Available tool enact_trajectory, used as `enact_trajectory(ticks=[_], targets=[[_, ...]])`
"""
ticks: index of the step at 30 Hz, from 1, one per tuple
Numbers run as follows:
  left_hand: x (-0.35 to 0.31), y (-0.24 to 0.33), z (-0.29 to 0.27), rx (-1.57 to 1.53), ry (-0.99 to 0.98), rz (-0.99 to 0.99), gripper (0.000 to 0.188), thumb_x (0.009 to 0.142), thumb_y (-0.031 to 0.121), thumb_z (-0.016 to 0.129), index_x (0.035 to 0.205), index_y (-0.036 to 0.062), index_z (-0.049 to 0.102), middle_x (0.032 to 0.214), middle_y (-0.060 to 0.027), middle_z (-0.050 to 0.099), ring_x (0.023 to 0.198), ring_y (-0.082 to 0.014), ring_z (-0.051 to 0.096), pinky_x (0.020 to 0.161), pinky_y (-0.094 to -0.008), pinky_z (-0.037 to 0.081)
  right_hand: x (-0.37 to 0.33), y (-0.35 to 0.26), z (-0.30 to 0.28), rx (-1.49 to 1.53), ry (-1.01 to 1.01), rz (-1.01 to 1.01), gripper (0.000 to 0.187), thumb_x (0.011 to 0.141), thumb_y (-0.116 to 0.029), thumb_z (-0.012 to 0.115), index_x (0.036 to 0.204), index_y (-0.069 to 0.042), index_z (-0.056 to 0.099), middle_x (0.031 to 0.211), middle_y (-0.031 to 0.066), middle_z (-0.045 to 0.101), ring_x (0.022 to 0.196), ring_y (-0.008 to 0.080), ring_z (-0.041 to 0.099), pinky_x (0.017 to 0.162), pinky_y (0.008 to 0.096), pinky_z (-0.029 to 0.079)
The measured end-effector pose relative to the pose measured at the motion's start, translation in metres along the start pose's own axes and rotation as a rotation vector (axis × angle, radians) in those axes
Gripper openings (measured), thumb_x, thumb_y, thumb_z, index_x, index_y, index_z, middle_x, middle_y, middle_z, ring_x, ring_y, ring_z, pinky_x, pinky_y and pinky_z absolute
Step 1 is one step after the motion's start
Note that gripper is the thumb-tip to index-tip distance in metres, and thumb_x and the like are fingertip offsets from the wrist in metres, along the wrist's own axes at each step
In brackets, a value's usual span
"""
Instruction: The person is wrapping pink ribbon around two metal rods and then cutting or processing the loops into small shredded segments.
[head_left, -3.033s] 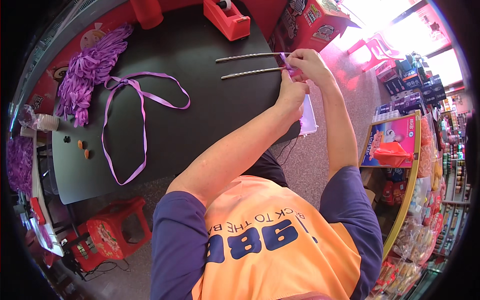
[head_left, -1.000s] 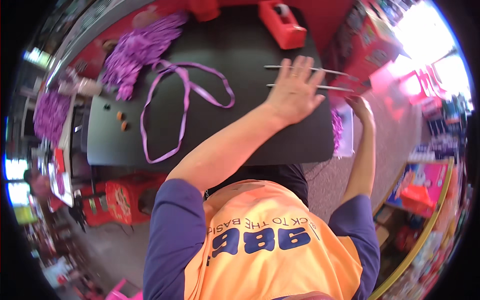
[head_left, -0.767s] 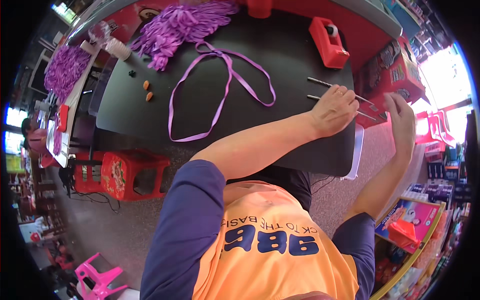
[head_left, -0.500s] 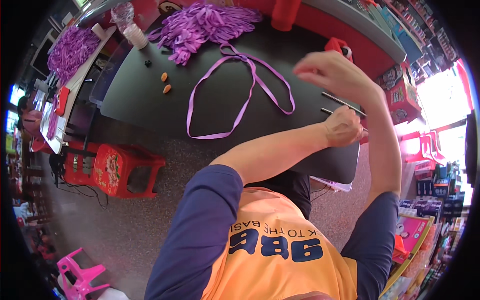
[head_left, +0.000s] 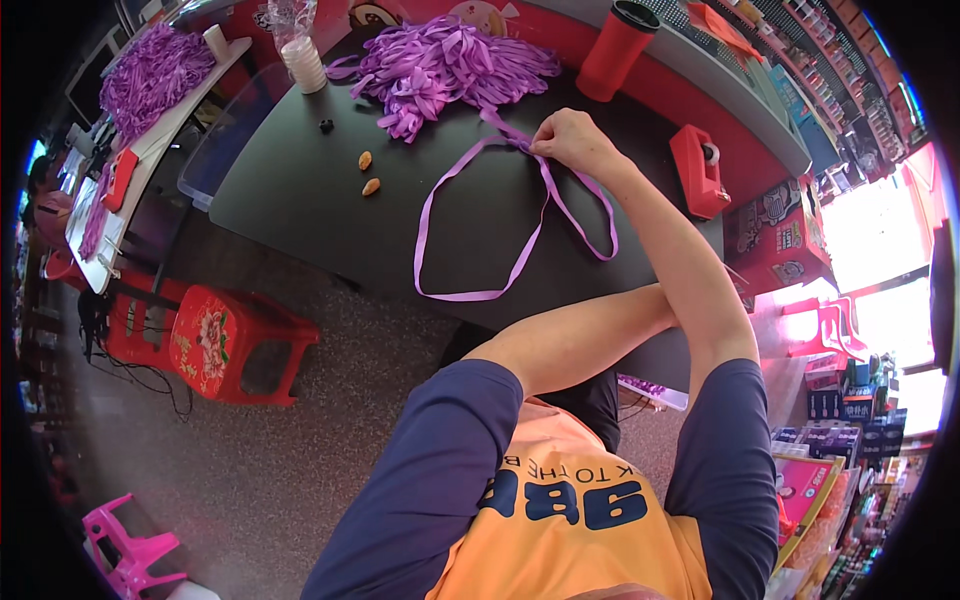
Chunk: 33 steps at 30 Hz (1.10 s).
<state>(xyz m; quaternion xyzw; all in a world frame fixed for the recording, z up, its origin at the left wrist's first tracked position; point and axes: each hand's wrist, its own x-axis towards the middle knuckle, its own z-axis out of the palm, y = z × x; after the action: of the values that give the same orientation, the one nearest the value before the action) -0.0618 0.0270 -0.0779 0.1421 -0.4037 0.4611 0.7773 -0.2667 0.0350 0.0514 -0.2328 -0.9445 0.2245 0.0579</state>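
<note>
My right hand (head_left: 575, 142) is pinched on a purple ribbon (head_left: 468, 295) at its knot, near the far side of the dark table (head_left: 330, 230). From the knot the ribbon spreads toward me in a large loop on the left and a narrower one on the right. My left forearm (head_left: 590, 325) crosses under my right forearm, which hides the left hand and its fingers. Just beyond the knot lies a big heap of purple ribbons (head_left: 450, 70).
Two small orange-brown pieces (head_left: 371, 186) and a small black item (head_left: 326, 126) lie left of the ribbon. A stack of cups (head_left: 304, 66), a red tumbler (head_left: 618, 55) and a red tape dispenser (head_left: 698, 172) stand around the table. A red stool (head_left: 235, 340) is on the floor at left.
My right hand has come down and left onto the ribbon's knot. My left hand, a fist beside metal rods before, is now hidden behind the right forearm. The view has shifted.
</note>
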Motion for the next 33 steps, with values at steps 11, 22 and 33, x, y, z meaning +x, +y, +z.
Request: enact_trajectory(ticks=[11, 22, 33], targets=[[0.006, -0.004, 0.026, 1.269, 0.260, -0.003, 0.019, 0.091, 0.024, 0.051, 0.099, 0.0076, 0.056, 0.094, -0.0079, 0.058, 0.091, -0.0219, 0.057, 0.088, -0.0411, 0.045, -0.016, 0.040, -0.028, 0.582, 0.034, 0.137, 0.021, 0.077, -0.021, 0.066, 0.085, -0.003, 0.069, 0.074, 0.0041, 0.063, 0.065, 0.0096, 0.052, 0.060, 0.0236, 0.043], [0.008, 0.000, 0.004, 1.974, 0.020, 0.286, 0.032, 0.085, 0.029, 0.057, 0.059, 0.0106, 0.055, 0.059, -0.0058, 0.053, 0.063, -0.0243, 0.057, 0.058, -0.0379, 0.044, 0.008, 0.040, 0.005, 0.101, 0.075, -0.015, 0.023, 0.075, -0.020, 0.066, 0.090, -0.003, 0.069, 0.087, 0.0151, 0.068, 0.082, 0.0268, 0.066, 0.076, 0.0353, 0.051], [0.047, 0.018, 0.081, 1.722, 0.868, -0.110, 0.024, 0.089, 0.023, 0.057, 0.075, 0.0033, 0.064, 0.064, -0.0039, 0.059, 0.058, -0.0152, 0.057, 0.054, -0.0277, 0.044, -0.131, 0.000, -0.130, 0.958, 0.254, -0.158, 0.021, 0.087, -0.017, 0.058, 0.097, 0.002, 0.062, 0.080, 0.0047, 0.062, 0.060, 0.0069, 0.050, 0.060, 0.0232, 0.047]])
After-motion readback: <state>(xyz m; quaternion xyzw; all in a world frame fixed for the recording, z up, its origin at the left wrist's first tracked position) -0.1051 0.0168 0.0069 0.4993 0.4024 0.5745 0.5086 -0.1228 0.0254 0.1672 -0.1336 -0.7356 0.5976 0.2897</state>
